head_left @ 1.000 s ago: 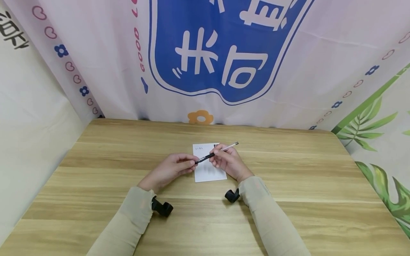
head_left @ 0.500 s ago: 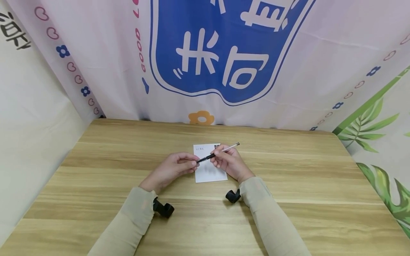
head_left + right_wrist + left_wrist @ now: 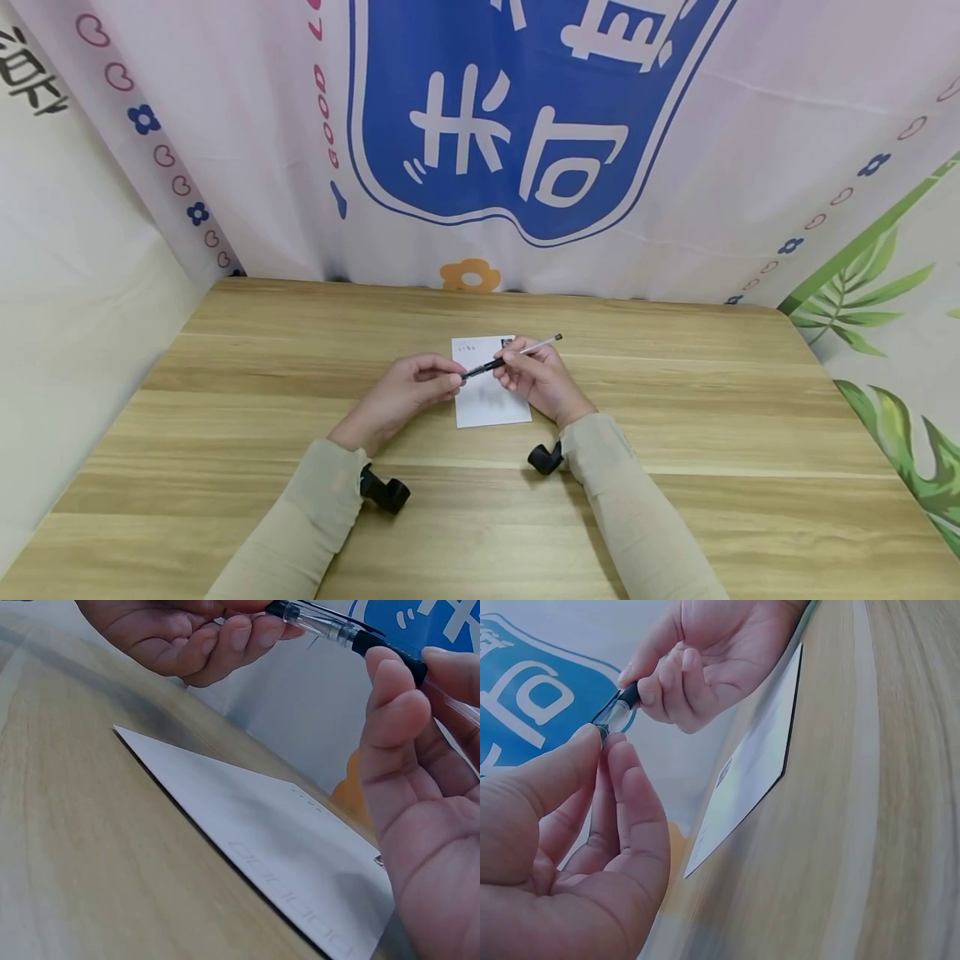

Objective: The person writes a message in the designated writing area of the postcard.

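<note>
A pen (image 3: 540, 343) with a clear barrel and black grip slants above a white card, spanning both hands. My left hand (image 3: 412, 389) pinches the end of its clear cap (image 3: 319, 624) between thumb and fingertips; the cap has a black clip. On the other side, my right hand (image 3: 542, 382) grips the pen around its black grip section (image 3: 390, 654), the barrel sticking out past the fingers. In the right wrist view the cap lies in line with the grip and reaches up to it. The card (image 3: 491, 408) lies flat on the table under the hands.
The card has faint printing, a row of outlined boxes (image 3: 289, 896) and a small dark square at one corner. It rests on a wood-grain table (image 3: 300, 333). Behind the table hangs a printed curtain (image 3: 262, 125); a leaf-patterned cloth (image 3: 862, 292) hangs at the right.
</note>
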`<state>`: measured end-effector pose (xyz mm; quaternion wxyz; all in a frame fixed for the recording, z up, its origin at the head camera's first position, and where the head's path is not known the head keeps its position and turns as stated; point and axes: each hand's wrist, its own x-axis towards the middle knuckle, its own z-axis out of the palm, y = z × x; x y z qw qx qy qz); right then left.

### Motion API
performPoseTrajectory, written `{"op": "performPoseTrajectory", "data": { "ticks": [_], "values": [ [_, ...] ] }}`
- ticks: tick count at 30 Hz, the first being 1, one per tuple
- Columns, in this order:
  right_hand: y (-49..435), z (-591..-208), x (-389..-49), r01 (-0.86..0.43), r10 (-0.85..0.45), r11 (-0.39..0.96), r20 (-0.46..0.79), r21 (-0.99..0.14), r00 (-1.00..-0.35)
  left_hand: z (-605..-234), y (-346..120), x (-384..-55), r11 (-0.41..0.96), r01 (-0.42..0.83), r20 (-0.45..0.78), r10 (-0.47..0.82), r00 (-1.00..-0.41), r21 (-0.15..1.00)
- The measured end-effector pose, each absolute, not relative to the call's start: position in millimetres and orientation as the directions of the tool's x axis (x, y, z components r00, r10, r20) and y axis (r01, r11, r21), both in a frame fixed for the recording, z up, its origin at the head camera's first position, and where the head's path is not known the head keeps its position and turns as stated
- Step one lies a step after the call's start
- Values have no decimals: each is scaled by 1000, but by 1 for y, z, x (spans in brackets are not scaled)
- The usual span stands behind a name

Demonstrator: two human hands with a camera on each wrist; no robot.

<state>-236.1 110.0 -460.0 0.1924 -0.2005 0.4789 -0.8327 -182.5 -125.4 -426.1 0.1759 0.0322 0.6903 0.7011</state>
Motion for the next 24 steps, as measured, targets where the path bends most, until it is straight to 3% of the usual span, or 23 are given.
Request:
{"op": "performPoseTrajectory", "data": {
  "ticks": [24],
  "values": [
    [109, -457, -233, 88, -486, -507, 200, -858, -851, -428, -114, -181, -162, -250, -212, 222, -952, 954]
  ]
}}
